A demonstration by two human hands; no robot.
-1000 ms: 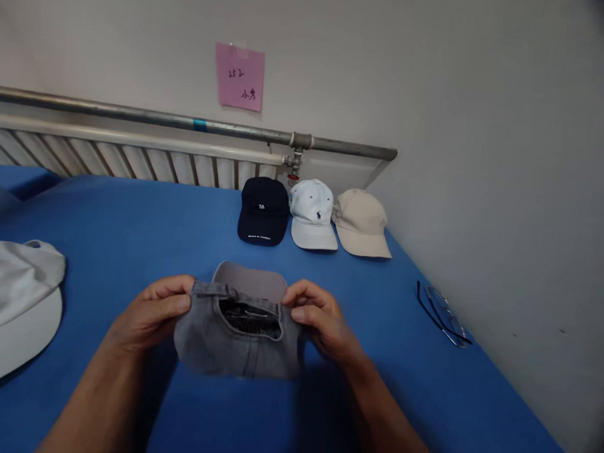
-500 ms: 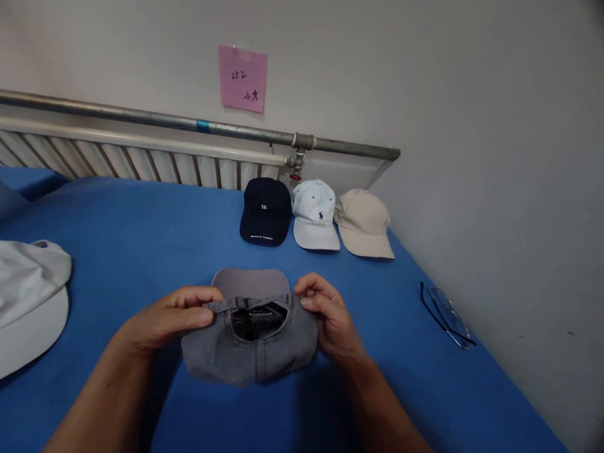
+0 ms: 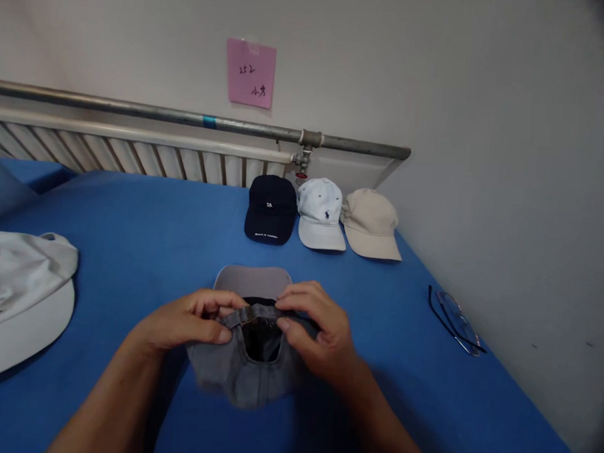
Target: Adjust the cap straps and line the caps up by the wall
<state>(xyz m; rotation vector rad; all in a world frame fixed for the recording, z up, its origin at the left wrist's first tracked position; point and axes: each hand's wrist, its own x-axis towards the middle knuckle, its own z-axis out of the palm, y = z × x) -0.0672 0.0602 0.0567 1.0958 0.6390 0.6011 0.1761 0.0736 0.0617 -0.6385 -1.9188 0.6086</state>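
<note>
A grey baseball cap (image 3: 255,381) is between my hands, its back toward me and its brim pointing away. My left hand (image 3: 192,322) pinches the edge left of the back opening, close to the strap buckle. On the other side, my right hand (image 3: 317,327) grips the strap end, thumb below and fingers over the rim. Past the grey cap, a navy cap (image 3: 270,212), a light blue cap (image 3: 322,217) and a beige cap (image 3: 371,219) sit in a row, brims facing me.
A white cap (image 3: 23,294) lies at the left on the blue sheet (image 3: 141,239). Eyeglasses (image 3: 455,320) rest near the right edge by the wall. Behind are a radiator (image 3: 149,156), a metal pipe (image 3: 161,113) and a pink note (image 3: 251,74).
My hands have come closer together at the strap, and the cap's back opening looks narrower. The right hand has shifted left along the rim. The whole view has moved slightly.
</note>
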